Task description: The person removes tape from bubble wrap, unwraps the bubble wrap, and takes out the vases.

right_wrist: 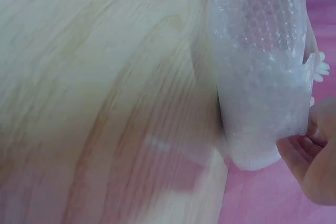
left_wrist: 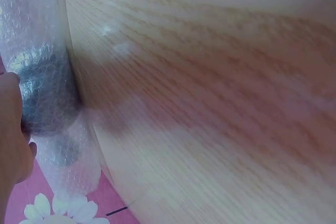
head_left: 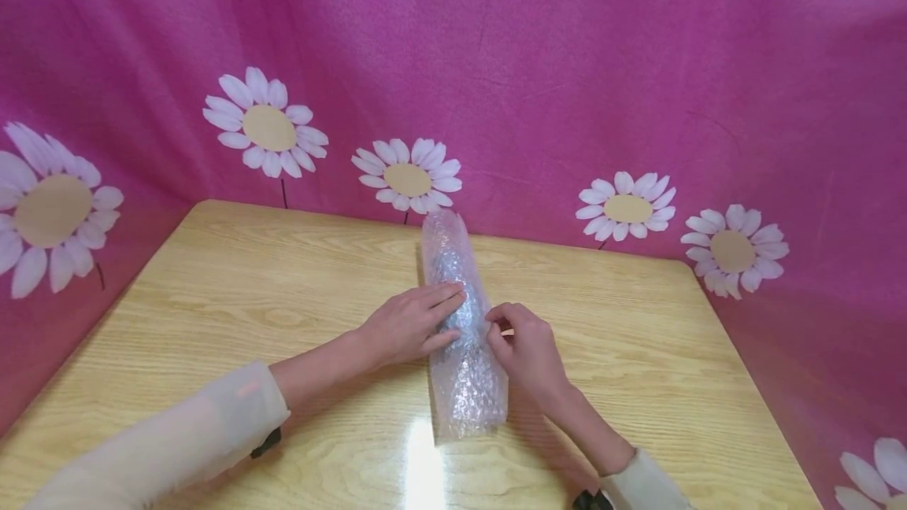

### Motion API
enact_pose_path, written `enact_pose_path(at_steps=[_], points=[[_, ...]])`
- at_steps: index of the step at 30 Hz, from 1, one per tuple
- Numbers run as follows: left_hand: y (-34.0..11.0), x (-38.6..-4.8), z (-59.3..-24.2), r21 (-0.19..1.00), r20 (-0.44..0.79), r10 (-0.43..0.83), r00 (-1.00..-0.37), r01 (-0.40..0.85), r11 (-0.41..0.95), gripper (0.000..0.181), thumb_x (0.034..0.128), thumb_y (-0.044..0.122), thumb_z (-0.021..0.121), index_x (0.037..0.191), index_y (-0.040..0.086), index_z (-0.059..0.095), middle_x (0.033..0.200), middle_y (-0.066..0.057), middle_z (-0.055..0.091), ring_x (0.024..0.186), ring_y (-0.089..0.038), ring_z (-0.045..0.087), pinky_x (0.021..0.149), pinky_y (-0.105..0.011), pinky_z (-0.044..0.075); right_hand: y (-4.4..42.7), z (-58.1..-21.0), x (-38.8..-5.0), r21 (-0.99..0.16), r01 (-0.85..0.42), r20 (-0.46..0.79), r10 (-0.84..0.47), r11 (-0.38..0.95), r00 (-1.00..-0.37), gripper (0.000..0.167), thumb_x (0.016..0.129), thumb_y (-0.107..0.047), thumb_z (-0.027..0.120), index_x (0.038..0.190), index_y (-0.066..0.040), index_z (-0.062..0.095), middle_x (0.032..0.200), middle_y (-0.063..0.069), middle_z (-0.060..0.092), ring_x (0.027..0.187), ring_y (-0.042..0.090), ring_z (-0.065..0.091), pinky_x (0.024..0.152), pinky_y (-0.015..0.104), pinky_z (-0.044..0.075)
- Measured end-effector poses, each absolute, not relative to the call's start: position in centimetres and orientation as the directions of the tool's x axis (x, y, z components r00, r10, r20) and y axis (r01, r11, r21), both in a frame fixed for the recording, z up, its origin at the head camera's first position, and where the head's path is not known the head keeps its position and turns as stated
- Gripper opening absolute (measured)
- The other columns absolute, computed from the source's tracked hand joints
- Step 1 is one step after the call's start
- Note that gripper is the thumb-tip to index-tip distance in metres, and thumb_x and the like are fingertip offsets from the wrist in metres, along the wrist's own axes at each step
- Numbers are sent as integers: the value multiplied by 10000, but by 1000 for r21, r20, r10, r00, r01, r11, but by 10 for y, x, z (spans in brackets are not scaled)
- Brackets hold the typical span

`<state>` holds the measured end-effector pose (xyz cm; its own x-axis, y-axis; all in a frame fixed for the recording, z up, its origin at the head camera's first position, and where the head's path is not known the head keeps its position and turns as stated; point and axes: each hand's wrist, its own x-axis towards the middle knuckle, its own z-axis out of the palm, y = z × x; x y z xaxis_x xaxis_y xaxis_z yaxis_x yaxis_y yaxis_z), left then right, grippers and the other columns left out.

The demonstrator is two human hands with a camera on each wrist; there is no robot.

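A long bundle of clear bubble wrap lies lengthwise on the wooden table, rolled around something. In the left wrist view a dark object shows blurrily through the layers; its kind is hidden. My left hand rests on the bundle's middle from the left, fingers laid over the top. From the right, my right hand pinches the side edge of the wrap between thumb and fingers. The right wrist view shows that loose edge running down to the pinching fingertips.
The light wooden table has rounded far corners. A pink cloth printed with white daisies hangs behind it and along both sides. The bundle's far end reaches close to the table's back edge. A bright light reflection lies near the front.
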<state>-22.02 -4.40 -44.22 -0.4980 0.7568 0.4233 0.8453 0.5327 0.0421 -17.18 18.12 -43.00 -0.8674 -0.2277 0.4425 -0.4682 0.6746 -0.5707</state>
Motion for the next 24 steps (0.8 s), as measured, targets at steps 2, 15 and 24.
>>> enact_pose_path(at_steps=[2, 15, 24], points=[[-44, -221, -442, 49, 423, 757, -497, 847, 529, 583, 976, 368, 629, 1408, -14, 540, 1448, -149, 524, 1346, -269, 475, 1097, -392, 399, 183, -430, -172, -661, -405, 399, -162, 631, -903, 119, 857, 52, 642, 917, -41, 687, 872, 41, 688, 800, 149, 680, 655, 233, 583], [-46, -224, -441, 50, 425, 765, -484, 856, 514, 587, 972, 374, 635, 1404, -14, 545, 1449, -149, 523, 1340, -269, 484, 1093, -397, 404, 189, -425, -173, -914, -112, 147, 60, 390, -987, 84, 895, 59, 619, 952, 69, 681, 842, 90, 662, 749, 132, 572, 623, 187, 474], [-48, -225, -440, 53, 440, 771, -461, 870, 491, 591, 951, 371, 656, 1385, -19, 559, 1429, -156, 541, 1322, -279, 500, 1081, -406, 419, 189, -425, -171, -955, -7, 44, 118, 296, -992, 130, 902, 54, 605, 1010, 111, 651, 910, 120, 660, 743, 94, 583, 594, 179, 486]])
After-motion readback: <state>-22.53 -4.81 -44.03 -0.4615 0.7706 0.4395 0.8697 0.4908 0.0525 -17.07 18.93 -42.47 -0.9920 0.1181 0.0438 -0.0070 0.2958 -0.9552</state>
